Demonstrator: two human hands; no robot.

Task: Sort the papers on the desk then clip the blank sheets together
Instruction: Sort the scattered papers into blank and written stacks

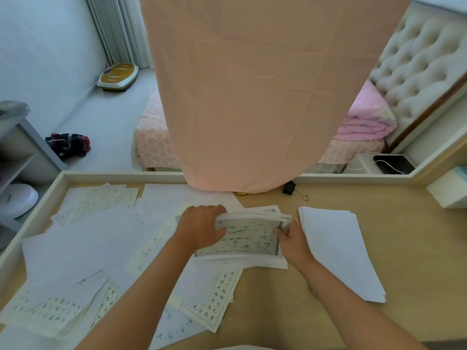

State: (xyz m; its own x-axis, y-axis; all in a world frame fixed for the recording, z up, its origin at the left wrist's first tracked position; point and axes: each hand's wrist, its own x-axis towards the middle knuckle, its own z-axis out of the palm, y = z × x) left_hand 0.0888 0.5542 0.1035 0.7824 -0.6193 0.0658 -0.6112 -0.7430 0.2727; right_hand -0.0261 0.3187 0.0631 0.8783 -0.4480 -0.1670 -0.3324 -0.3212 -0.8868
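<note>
I see a pale wooden worktop (379, 322) carrying scattered written sheets (75, 248), a neat blank stack (338, 251) and a black binder clip (290, 188).

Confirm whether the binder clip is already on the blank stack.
No: the binder clip lies alone on the desk, apart from the blank stack.

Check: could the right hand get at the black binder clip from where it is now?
Probably yes. The binder clip lies on bare desk beyond the right hand, unobstructed, though that hand now grips the written stack.
</note>
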